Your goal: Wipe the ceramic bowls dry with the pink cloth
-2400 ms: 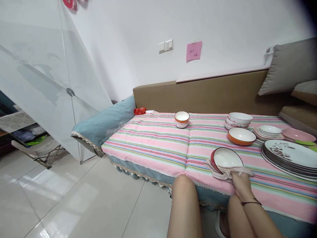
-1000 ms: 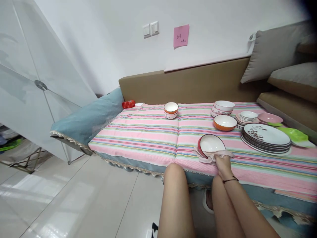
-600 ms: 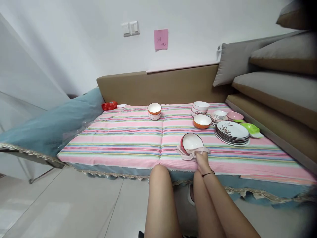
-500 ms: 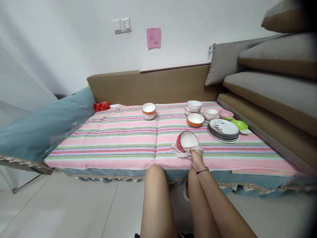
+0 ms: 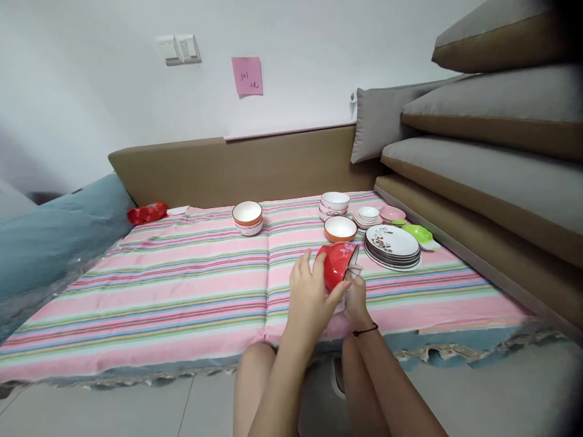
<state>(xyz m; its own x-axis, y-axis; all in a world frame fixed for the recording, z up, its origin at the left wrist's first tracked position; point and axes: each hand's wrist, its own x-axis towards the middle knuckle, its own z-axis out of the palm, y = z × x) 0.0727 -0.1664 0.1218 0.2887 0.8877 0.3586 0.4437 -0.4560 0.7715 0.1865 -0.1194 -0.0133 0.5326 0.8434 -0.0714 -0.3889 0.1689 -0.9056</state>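
Left hand (image 5: 312, 288): half-open, curved round the outer wall of the red bowl, thumb toward the lower rim; the bowl is in its grasp. Right hand (image 5: 357, 297): fingers bent, holding a pale pink cloth at the bowl's mouth; fingertips hidden. Dark cord at the right wrist.

Red bowl (image 5: 336, 262): between the two hands, tipped on its side, mouth facing right toward the right hand. Whether it touches the striped cover (image 5: 191, 303) beneath cannot be told. Cloth (image 5: 356, 270): partly tucked at the rim, mostly hidden.

Change from half a second ago: the left hand, then out of view, is now on the bowl; the bowl has turned from showing its white inside to showing its red outside.

Beyond, right: stack of plates (image 5: 392, 246), patterned top. Directly behind the red bowl: orange bowl (image 5: 340, 229), upright; behind that, stack of white bowls (image 5: 334, 206).

Left, well apart: smaller stack of bowls (image 5: 248, 218), orange-banded one uppermost.

Farthest: brown backrest (image 5: 246, 170); on the wall, pink note (image 5: 248, 76).
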